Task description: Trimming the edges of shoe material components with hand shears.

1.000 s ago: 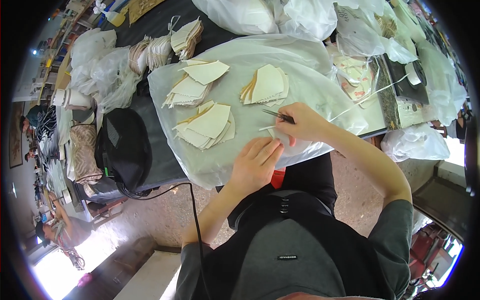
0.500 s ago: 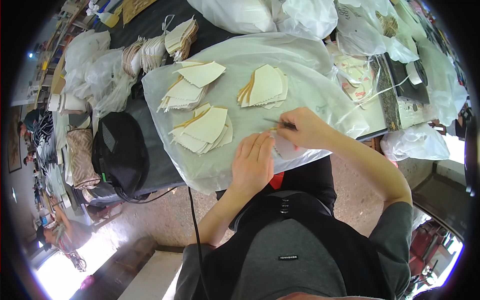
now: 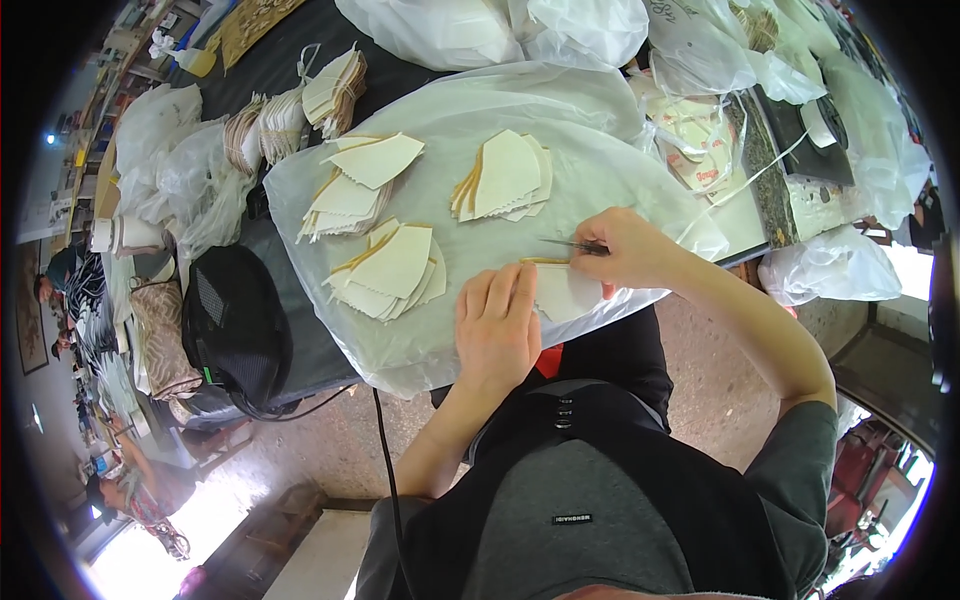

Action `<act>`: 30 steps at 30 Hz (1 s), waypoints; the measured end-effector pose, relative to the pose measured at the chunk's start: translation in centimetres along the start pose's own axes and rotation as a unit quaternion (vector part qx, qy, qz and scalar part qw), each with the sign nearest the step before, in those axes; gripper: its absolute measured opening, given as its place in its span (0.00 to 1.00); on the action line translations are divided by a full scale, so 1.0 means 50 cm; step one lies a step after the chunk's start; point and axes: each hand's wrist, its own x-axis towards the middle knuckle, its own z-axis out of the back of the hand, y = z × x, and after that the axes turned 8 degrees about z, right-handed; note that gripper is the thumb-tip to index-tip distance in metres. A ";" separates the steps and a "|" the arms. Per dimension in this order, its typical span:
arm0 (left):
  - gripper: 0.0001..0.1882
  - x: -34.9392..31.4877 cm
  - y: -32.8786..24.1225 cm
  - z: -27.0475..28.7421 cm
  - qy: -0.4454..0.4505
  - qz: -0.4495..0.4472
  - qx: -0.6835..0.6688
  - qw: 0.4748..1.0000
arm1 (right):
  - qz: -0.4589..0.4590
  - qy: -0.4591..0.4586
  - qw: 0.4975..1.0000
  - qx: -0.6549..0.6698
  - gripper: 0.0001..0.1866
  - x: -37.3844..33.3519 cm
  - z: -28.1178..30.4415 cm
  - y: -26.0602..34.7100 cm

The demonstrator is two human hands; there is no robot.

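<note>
At the near edge of a plastic-covered work surface lies a cream, fan-shaped piece with a tan strip along its far edge. My left hand rests on its left side, fingers stretched out flat and close together. In my right hand, closed above the right side of the piece, is a slim pointed metal tool with a dark handle. Its tip points left, over the plastic; its exact kind is too small to tell. Several stacks of similar pieces lie beyond: one stack left of my left hand, another farther off.
A clear plastic sheet covers the black table. At left stand a black mesh bag and tied bundles of pieces. Filled plastic bags line the far side. A black cable hangs before the table. People sit at far left.
My left hand has shifted slightly left and uncovered more of the cream piece with its tan edge. My right hand keeps the pointed tool, a little farther right. The whole view has shifted slightly.
</note>
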 end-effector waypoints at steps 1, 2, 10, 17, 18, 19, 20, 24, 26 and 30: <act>0.25 0.000 0.001 0.001 0.010 -0.007 0.021 1.000 | 0.007 0.009 1.000 -0.001 0.11 -0.001 0.000 -0.002; 0.25 0.000 0.001 0.002 0.011 -0.009 0.020 1.000 | 0.014 0.018 1.000 -0.002 0.11 -0.001 0.001 -0.004; 0.24 0.017 -0.005 0.014 0.023 -0.077 0.128 0.988 | 0.026 0.020 0.999 -0.018 0.10 0.004 -0.004 -0.009; 0.25 0.026 -0.012 0.005 0.037 -0.128 0.118 0.984 | 0.018 0.038 0.998 -0.036 0.11 0.008 0.001 -0.015; 0.25 0.029 -0.015 0.011 0.051 -0.133 0.133 0.981 | 0.017 0.036 0.999 -0.037 0.11 0.005 0.010 -0.015; 0.25 0.031 -0.018 0.014 0.066 -0.138 0.148 0.977 | 0.005 0.042 0.998 -0.043 0.12 0.000 0.023 -0.015; 0.25 0.033 -0.022 0.015 0.065 -0.139 0.147 0.977 | -0.006 0.049 0.998 -0.049 0.12 -0.004 0.031 -0.015; 0.25 0.035 -0.039 0.017 0.064 -0.141 0.174 0.973 | 0.035 0.038 0.995 -0.089 0.12 0.001 0.020 -0.027; 0.25 0.034 -0.038 0.006 0.062 -0.138 0.172 0.973 | 0.059 0.042 0.991 -0.109 0.11 0.003 0.018 -0.030; 0.24 0.023 -0.021 -0.016 0.037 -0.106 0.058 0.992 | 0.050 0.047 0.994 -0.081 0.11 -0.001 0.025 -0.030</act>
